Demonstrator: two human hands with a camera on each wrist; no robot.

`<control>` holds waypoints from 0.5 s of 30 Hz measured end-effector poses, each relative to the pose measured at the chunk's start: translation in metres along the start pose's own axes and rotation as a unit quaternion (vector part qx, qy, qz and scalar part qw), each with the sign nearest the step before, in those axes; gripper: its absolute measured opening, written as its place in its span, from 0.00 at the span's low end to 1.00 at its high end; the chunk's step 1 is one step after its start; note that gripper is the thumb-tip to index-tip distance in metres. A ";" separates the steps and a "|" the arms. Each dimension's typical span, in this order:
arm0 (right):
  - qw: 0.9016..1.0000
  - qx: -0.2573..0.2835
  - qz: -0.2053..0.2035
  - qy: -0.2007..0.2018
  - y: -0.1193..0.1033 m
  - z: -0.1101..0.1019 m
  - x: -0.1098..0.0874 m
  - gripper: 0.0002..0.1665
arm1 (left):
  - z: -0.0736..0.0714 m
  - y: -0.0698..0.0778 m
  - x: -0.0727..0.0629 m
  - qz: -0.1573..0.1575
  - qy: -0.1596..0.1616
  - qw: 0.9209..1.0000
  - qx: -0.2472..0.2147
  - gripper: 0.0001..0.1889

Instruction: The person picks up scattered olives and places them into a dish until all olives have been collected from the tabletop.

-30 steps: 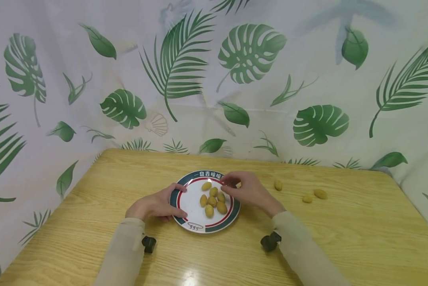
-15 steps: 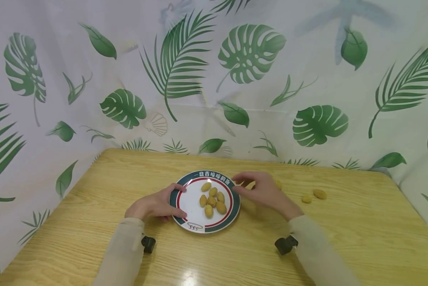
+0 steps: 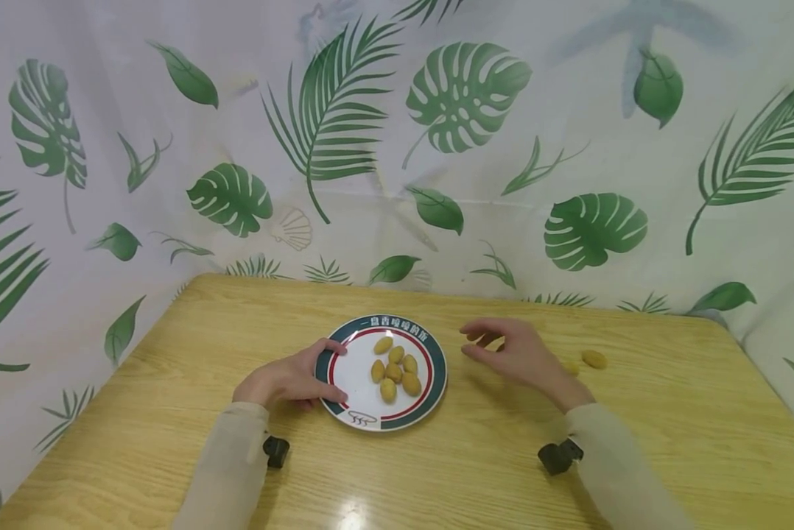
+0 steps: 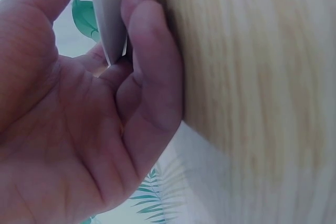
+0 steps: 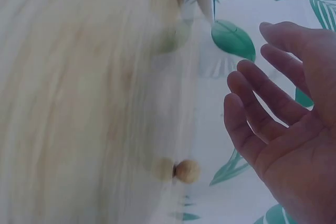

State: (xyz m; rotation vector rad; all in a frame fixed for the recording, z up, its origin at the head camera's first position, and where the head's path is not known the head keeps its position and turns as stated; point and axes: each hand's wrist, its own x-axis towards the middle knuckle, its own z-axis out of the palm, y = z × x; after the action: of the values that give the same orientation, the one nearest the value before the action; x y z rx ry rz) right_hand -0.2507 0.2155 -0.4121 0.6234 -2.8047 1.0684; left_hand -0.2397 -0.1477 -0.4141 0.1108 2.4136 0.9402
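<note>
A round white plate [image 3: 359, 379] with a dark green rim and red ring lies on the table, bearing several small yellow oval fruits [image 3: 393, 373]. My left hand [image 3: 294, 375] grips its left rim, thumb on top; the left wrist view shows fingers curled beneath the plate's edge [image 4: 110, 19]. To the right of the plate, my right hand [image 3: 516, 357] hovers apart from it, fingers loosely bent and holding nothing. In the right wrist view one fruit [image 5: 187, 171] lies on the table beyond the spread fingers [image 5: 247, 124].
Farther right on the wooden table [image 3: 669, 412] lies a loose fruit [image 3: 594, 359], with another fruit [image 3: 571, 366] partly hidden by my right wrist. A leaf-patterned white cloth [image 3: 476, 221] hangs along the table's back and left edges.
My right hand has moved right, from over the plate's right rim to the table beside it, now covering loose fruit there. The left hand and plate have stayed put.
</note>
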 end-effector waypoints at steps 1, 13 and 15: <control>1.000 -0.001 -0.001 0.002 0.002 -0.001 -0.001 0.18 | 0.000 0.000 0.000 0.000 0.000 1.000 0.000 0.43; 0.999 0.008 0.012 0.040 0.025 -0.017 -0.011 0.19 | -0.002 0.001 0.000 0.000 -0.004 1.000 -0.003 0.42; 0.999 0.004 0.019 0.042 0.029 -0.019 -0.013 0.20 | -0.002 0.001 0.000 0.000 -0.005 1.000 -0.003 0.42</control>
State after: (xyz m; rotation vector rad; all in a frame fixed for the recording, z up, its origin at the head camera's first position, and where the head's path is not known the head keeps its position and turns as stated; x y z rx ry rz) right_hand -0.2515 0.2517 -0.4186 0.5151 -2.7521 1.0865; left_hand -0.2408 -0.1485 -0.4121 0.1123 2.4016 0.9458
